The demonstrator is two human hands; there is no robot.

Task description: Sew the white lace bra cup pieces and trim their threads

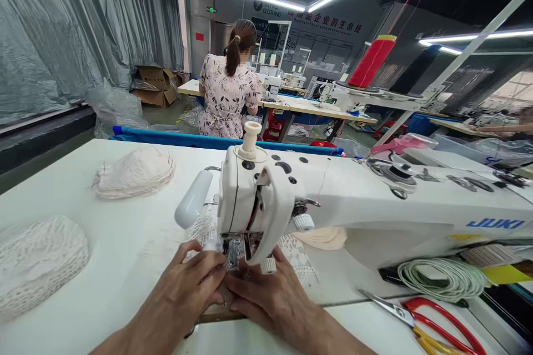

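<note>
A white sewing machine (333, 191) stands before me, and both hands are close together under its head. My left hand (185, 283) has its fingers bent and pressed onto white lace fabric (204, 226) just left of the presser foot (234, 252). On the other side, my right hand (277, 291) curls its fingers over the same fabric, thumb and fingertips near the needle area. The machine head hides part of the right fingers and the stitching point. More openwork lace shows behind the right hand. A small stack of cream fabric pieces (327, 237) lies under the machine arm.
Two piles of white fabric pieces, one farther back (133, 175) and one nearer (41, 263), lie on the left of the table. Red-handled scissors (416, 316) and a coiled pale cord (445, 280) are at right. Beyond a blue cloth-covered bar (200, 137), a co-worker (231, 91) faces away.
</note>
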